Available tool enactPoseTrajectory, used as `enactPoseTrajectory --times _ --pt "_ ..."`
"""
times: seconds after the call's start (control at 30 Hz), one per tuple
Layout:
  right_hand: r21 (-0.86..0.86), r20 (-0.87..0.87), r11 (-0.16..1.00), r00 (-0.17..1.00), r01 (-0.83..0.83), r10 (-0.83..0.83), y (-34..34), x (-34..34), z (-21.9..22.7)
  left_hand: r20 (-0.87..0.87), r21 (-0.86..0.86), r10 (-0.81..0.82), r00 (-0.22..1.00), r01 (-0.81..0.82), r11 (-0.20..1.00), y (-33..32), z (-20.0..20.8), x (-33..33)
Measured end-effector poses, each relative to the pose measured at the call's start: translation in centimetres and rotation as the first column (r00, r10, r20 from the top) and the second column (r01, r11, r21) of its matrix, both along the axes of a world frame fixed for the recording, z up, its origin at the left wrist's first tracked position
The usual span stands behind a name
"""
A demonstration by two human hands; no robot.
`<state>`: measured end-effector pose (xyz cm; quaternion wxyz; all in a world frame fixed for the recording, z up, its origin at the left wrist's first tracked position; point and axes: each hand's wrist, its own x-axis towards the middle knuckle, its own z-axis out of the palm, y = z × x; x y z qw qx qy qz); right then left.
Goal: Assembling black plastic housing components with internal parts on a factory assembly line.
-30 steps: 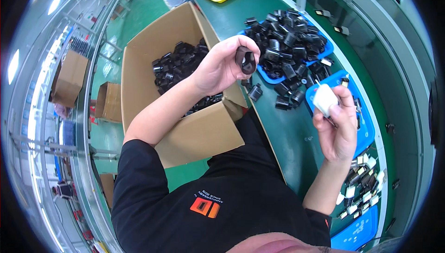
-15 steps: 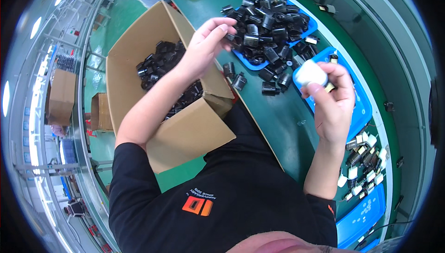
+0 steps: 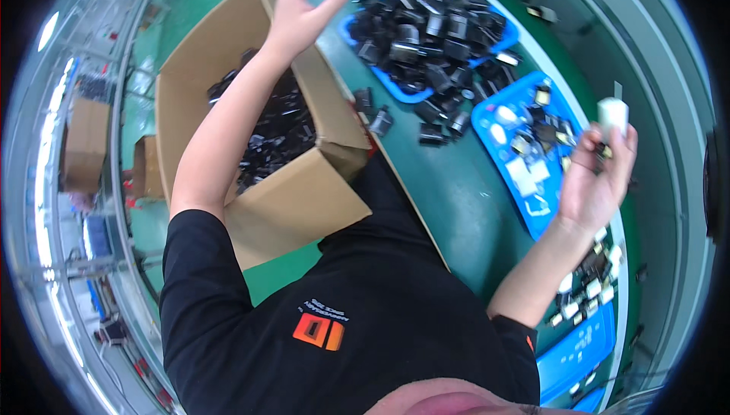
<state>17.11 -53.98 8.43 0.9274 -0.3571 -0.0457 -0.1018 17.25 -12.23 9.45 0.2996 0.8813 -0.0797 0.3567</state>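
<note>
My left hand [image 3: 300,16] is raised over the far side of the cardboard box, its thumb and fingers spread and nothing between them. At the right, beyond the edge of the middle blue tray [image 3: 517,204], my right hand [image 3: 595,179] pinches a small white plastic housing [image 3: 613,116], which stands roughly upright. A dark and gold bit shows at its lower end between the fingers. Black plastic housings [image 3: 411,31] are heaped on another blue tray farther off. The middle tray holds white pieces [image 3: 522,177] and small black and gold parts [image 3: 544,128].
The open cardboard box [image 3: 293,221] at my left contains many black pieces [image 3: 277,126]. Loose black housings [image 3: 433,134] lie on the green table [image 3: 456,210]. Mixed white and black parts [image 3: 601,278] and another blue tray [image 3: 582,350] are at the near right.
My left hand has moved up and left, away from the black heap, and spread its fingers. My right hand has carried the white housing rightward, off the middle tray. The view has shifted slightly.
</note>
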Motion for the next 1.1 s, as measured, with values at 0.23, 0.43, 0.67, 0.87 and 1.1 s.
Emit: enactPoseTrajectory --times 0.23,0.43,0.67,0.87,1.1 --pt "0.197 0.089 0.961 0.980 -0.194 0.179 -2.9 2.8 -2.4 -0.690 -0.113 0.344 0.637 -0.564 0.818 16.6 -16.0 -15.9" --pt "0.143 0.019 0.982 0.992 -0.122 0.121 2.4 1.5 -2.0 -0.935 0.268 0.253 0.247 0.031 0.963 16.5 -21.1 -22.1" --pt "0.163 0.018 0.949 0.962 -0.271 0.272 1.9 1.1 -2.9 -0.868 0.440 0.451 0.208 -0.099 0.893 15.0 -22.4 -21.2" --pt "0.046 -0.035 0.986 0.986 -0.158 0.160 2.9 0.8 -3.4 -0.729 0.651 0.634 0.260 -0.025 0.759 15.5 -24.7 -22.8" --pt "-0.135 -0.052 0.983 0.992 -0.121 0.115 1.6 -0.3 -3.2 -0.788 0.227 0.287 0.544 -0.177 0.958 15.5 -16.7 -19.8"
